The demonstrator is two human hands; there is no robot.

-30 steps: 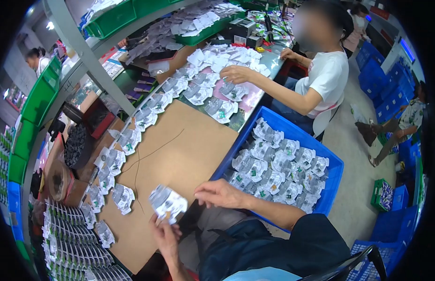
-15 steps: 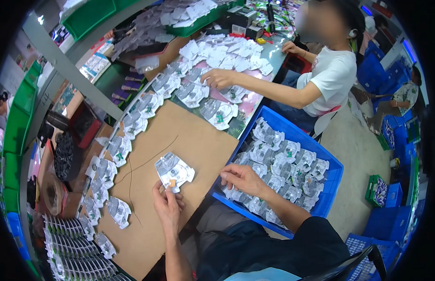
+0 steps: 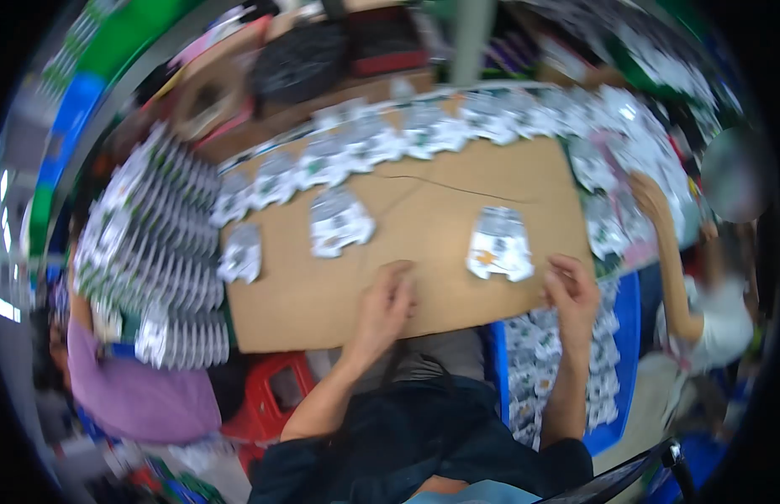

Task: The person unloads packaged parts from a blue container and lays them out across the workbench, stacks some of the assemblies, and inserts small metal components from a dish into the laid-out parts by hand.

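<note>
The view is blurred by head motion. A clear blister pack with an orange mark (image 3: 499, 244) lies flat on the brown cardboard sheet (image 3: 424, 189), between my hands. My left hand (image 3: 386, 304) rests on the cardboard's near edge, left of that pack, and holds nothing. My right hand (image 3: 572, 290) hovers at the cardboard's right edge just beside the pack, fingers bent, with nothing seen in it. A second loose pack (image 3: 339, 220) lies further left on the cardboard.
A row of packs (image 3: 407, 139) lines the cardboard's far edge. Stacked packs (image 3: 155, 252) fill the left side. A blue bin (image 3: 627, 336) with several packs sits under my right arm. A co-worker's arm (image 3: 671, 252) reaches in at right. A red stool (image 3: 272, 395) stands below.
My head has swung, so the view is rotated and blurred. The pack my left hand held now lies on the cardboard. My right hand has left the blue bin and risen to the cardboard's edge.
</note>
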